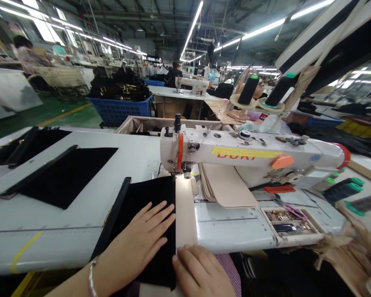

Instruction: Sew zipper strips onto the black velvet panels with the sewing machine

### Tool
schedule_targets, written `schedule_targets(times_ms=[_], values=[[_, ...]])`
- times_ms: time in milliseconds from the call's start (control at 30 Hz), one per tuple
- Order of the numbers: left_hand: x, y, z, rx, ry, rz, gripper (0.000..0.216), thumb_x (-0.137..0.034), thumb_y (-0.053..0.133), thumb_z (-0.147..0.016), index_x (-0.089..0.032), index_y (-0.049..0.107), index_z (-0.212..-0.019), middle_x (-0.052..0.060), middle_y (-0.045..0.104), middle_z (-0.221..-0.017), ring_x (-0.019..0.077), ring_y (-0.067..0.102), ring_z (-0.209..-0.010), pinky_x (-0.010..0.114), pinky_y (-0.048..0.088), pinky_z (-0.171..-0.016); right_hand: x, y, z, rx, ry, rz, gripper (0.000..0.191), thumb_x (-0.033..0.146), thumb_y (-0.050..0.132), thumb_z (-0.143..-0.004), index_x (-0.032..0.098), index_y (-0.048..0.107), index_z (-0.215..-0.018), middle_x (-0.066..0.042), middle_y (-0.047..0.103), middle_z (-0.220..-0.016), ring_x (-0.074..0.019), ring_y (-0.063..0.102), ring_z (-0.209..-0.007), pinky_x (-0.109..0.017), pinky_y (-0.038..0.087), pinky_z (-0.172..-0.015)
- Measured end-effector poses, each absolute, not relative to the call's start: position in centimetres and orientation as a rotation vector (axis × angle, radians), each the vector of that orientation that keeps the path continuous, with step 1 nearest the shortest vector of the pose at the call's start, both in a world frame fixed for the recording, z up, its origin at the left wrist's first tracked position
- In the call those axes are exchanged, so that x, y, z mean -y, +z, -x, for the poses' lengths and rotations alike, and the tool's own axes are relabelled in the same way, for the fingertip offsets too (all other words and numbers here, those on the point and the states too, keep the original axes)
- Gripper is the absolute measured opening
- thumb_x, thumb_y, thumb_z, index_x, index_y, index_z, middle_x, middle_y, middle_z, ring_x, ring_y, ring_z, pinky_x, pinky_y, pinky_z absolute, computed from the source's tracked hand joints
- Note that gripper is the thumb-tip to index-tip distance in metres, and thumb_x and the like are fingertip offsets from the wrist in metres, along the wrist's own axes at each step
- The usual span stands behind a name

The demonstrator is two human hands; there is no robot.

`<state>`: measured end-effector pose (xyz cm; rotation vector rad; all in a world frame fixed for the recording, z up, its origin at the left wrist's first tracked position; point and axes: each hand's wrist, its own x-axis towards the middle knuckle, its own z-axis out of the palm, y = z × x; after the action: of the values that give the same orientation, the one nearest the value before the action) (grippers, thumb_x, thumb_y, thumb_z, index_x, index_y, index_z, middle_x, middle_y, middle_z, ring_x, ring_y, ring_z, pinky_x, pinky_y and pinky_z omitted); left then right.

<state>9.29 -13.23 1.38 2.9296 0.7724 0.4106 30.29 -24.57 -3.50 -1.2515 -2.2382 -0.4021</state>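
My left hand (pixel 145 235) lies flat with fingers spread on a black fabric panel (pixel 154 192). A dark strip runs along the panel's left side. The panel's right edge overlaps a beige panel (pixel 185 222), and both reach the presser foot (pixel 174 171) of a white sewing machine (pixel 250 152). At the near end of that edge, my right hand (pixel 200 270) is closed, with bent fingers on the beige panel and the thumb by the black edge. Its fingertips' undersides are hidden. Another black panel (pixel 71 177) with a dark strip lies farther left on the table.
Stacked beige pieces (pixel 225 187) lie under the machine arm. A tray (pixel 292 222) at the right contains metal fittings, with purple-handled scissors (pixel 293 209) across it. More black pieces (pixel 27 144) lie far left. Behind the table is a blue crate (pixel 120 109) heaped with black pieces.
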Motion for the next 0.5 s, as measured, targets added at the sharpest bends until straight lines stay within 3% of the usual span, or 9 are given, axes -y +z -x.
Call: schedule_targets(times_ms=[100, 300, 400, 500], values=[[11.8, 0.0, -9.9, -0.769, 0.329, -2.940, 0.054, -0.025, 0.052, -0.096, -0.030, 0.038, -0.148, 0.003, 0.047, -0.149, 0.0233, 0.041, -0.139, 0.050, 0.028, -0.118, 24.3, -3.7, -30.0, 2.223, -0.395, 1.239, 0.026, 0.013, 0.048, -0.096, 0.024, 0.066, -0.112, -0.001, 0.074, -0.102, -0.0177, 0.067, -0.092, -0.028, 0.056, -0.079], [10.4, -0.4, -10.2, -0.779, 0.302, -2.959, 0.050, -0.024, 0.052, -0.096, -0.028, 0.042, -0.145, 0.003, 0.049, -0.148, 0.0220, 0.041, -0.139, 0.049, 0.026, -0.118, 23.0, -4.1, -29.6, 2.113, -0.434, 1.216, 0.021, 0.013, 0.048, -0.097, 0.018, 0.067, -0.105, -0.001, 0.072, -0.089, -0.0160, 0.064, -0.078, -0.029, 0.048, -0.065], [9.6, -0.2, -10.5, -0.790, 0.293, -2.978, 0.048, -0.023, 0.051, -0.096, -0.027, 0.044, -0.143, 0.004, 0.049, -0.148, 0.0218, 0.041, -0.139, 0.048, 0.027, -0.118, 22.1, -4.0, -29.8, 2.127, -0.419, 1.161, 0.033, 0.025, 0.036, -0.102, 0.014, 0.067, -0.107, -0.005, 0.070, -0.089, -0.0176, 0.061, -0.077, -0.031, 0.046, -0.064], [8.4, -0.3, -10.8, -0.798, 0.283, -2.975, 0.048, -0.022, 0.052, -0.095, -0.027, 0.045, -0.143, 0.003, 0.048, -0.148, 0.0217, 0.042, -0.139, 0.048, 0.028, -0.117, 21.3, -3.5, -30.0, 2.144, -0.374, 1.176, 0.033, 0.025, 0.038, -0.098, 0.013, 0.066, -0.109, -0.005, 0.069, -0.089, -0.0181, 0.059, -0.077, -0.032, 0.045, -0.063]])
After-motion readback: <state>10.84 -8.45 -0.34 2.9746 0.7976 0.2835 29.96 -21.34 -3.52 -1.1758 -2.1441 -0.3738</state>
